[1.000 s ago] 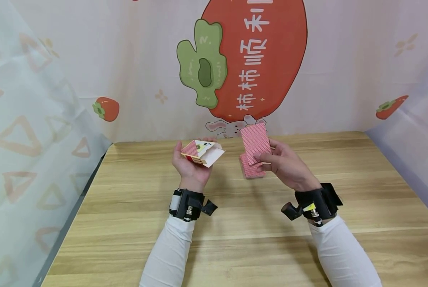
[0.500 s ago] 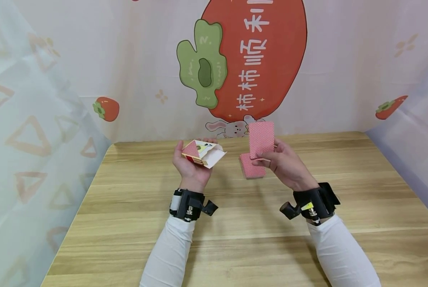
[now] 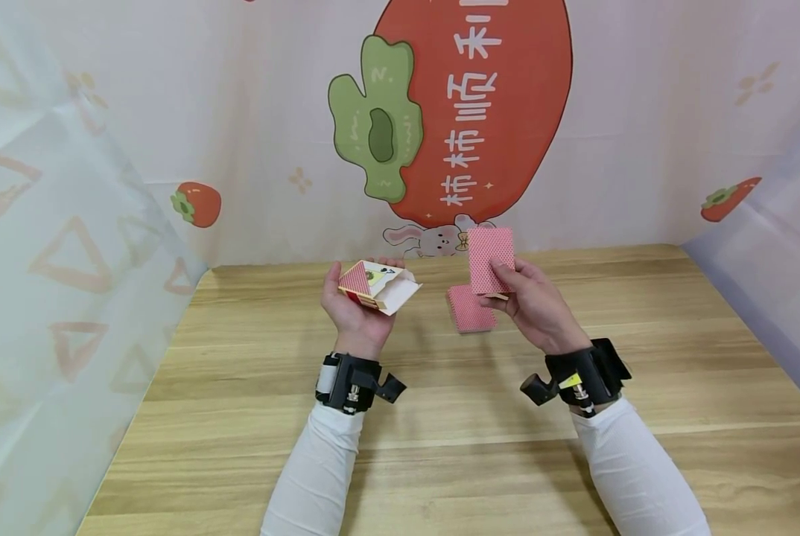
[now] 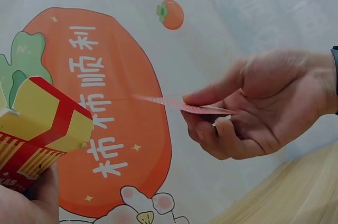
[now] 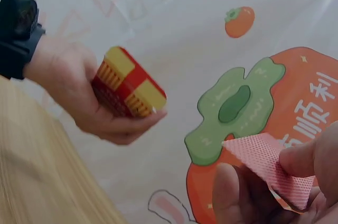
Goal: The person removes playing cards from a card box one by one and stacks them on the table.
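My left hand point(image 3: 358, 321) holds a playing-card box point(image 3: 366, 281), thumb on its left and fingers around the far side. The box's open white flap points right, and a card face shows on top. Its red and yellow end point(image 5: 132, 84) faces the right wrist view. My right hand point(image 3: 542, 309) pinches a thin packet of red-patterned playing cards point(image 3: 489, 249) between thumb and fingers, raised back-side out. In the left wrist view these cards point(image 4: 203, 109) appear edge-on. Just below them, a stack of red-backed cards point(image 3: 470, 316) lies on the table.
The wooden table point(image 3: 239, 417) runs back to a patterned cloth backdrop point(image 3: 259, 134) with a large persimmon print. More cloth point(image 3: 45, 313) hangs along the left edge and slopes along the right. Both wrists wear black camera straps point(image 3: 349, 381).
The raised cards have turned more upright and shifted slightly right, away from above the stack. My right thumb has moved up onto their backs. The left hand and box stay nearly still.
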`<control>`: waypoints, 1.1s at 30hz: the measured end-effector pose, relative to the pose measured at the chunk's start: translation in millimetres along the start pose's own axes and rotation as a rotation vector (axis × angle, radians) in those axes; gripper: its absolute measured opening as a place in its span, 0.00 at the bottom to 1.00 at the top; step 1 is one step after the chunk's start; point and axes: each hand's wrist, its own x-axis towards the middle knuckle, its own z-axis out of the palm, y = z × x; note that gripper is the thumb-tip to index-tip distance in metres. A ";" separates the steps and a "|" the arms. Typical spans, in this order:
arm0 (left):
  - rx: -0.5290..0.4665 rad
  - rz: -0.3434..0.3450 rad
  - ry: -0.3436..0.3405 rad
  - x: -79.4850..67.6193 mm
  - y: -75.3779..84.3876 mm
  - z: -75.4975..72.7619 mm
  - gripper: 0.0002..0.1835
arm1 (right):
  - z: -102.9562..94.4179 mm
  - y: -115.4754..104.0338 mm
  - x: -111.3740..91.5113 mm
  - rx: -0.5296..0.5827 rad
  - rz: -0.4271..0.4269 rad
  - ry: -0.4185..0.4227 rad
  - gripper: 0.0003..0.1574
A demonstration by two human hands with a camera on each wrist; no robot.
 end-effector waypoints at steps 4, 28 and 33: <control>0.002 0.000 -0.009 0.2 0.5 -0.6 0.26 | -4.4 3.7 3.6 -0.107 -0.003 0.078 0.26; -0.004 -0.021 -0.030 0.6 0.4 -1.9 0.25 | -23.4 53.6 29.1 -0.584 0.042 0.319 0.20; 0.011 -0.010 -0.027 1.0 0.0 -1.1 0.25 | -23.6 61.9 31.4 -0.607 0.067 0.331 0.19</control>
